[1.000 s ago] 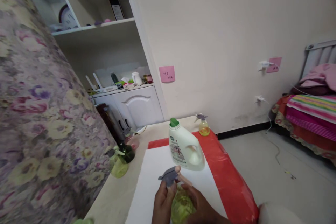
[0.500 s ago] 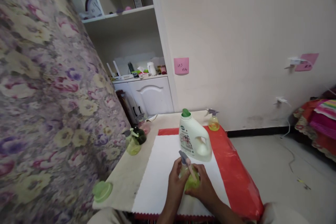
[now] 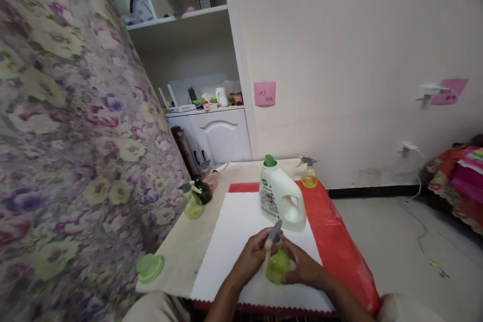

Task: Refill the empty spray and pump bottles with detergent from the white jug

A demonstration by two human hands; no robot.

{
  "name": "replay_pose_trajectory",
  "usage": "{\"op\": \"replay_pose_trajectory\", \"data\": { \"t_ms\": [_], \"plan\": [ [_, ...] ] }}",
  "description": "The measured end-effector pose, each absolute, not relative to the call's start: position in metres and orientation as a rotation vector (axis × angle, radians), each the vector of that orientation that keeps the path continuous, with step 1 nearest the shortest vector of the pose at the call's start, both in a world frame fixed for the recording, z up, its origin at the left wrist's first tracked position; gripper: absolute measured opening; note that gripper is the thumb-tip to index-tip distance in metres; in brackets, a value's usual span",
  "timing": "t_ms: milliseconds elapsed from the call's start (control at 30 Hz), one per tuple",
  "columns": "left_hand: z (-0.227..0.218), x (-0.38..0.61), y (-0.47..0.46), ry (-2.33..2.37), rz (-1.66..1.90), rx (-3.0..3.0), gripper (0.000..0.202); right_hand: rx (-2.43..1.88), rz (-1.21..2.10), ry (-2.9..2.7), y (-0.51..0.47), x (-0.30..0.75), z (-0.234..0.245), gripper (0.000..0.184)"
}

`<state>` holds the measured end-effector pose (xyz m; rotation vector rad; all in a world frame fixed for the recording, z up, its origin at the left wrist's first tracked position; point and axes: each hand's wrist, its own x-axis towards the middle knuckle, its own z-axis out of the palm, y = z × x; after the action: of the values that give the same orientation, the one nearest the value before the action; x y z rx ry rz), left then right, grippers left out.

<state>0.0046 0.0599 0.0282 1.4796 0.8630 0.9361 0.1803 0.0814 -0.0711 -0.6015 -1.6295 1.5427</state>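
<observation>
A clear spray bottle (image 3: 279, 265) with yellow-green liquid is between my hands, low over the white sheet. My left hand (image 3: 252, 257) has its fingers closed at the grey sprayer head and neck. Around the right side of the bottle's body, my right hand (image 3: 304, 267) is wrapped, thumb side toward the neck. The sprayer's pale trigger points down toward me. Just beyond stands a pale green detergent jug (image 3: 281, 193) with a handle, its green spout uncapped. A green cap (image 3: 150, 267) lies at the table's left front corner.
On the table's left are a spray bottle (image 3: 193, 206), a dark green bottle (image 3: 205, 191) and a pinkish one (image 3: 210, 177). Another spray bottle (image 3: 309, 176) stands at the back right. White paper (image 3: 222, 251) lies over a red sheet (image 3: 339, 241). A floral curtain (image 3: 75, 161) borders the left.
The spray bottle's head has turned, so its trigger now faces toward me and left instead of right. My left hand has shifted to the sprayer head. The view has moved slightly.
</observation>
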Motion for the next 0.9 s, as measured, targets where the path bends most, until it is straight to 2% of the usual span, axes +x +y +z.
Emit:
{"op": "replay_pose_trajectory", "data": {
  "t_ms": [233, 467, 700, 900],
  "plan": [
    [0.01, -0.001, 0.067, 0.84, 1.003, 1.287, 0.056, -0.843, 1.227, -1.548, 0.074, 0.166, -0.081, 0.086],
    [-0.024, -0.012, 0.061, 0.995, 1.158, 1.256, 0.044, -0.852, 1.198, -1.579, 0.075, 0.166, -0.077, 0.09],
    [-0.065, -0.02, 0.061, 1.173, 1.217, 1.345, 0.036, -0.813, 1.27, -1.549, 0.074, 0.166, -0.069, 0.079],
    [-0.078, -0.024, 0.063, 1.206, 1.228, 1.337, 0.024, -0.82, 1.235, -1.51, 0.064, 0.174, -0.054, 0.076]
  ]
}}
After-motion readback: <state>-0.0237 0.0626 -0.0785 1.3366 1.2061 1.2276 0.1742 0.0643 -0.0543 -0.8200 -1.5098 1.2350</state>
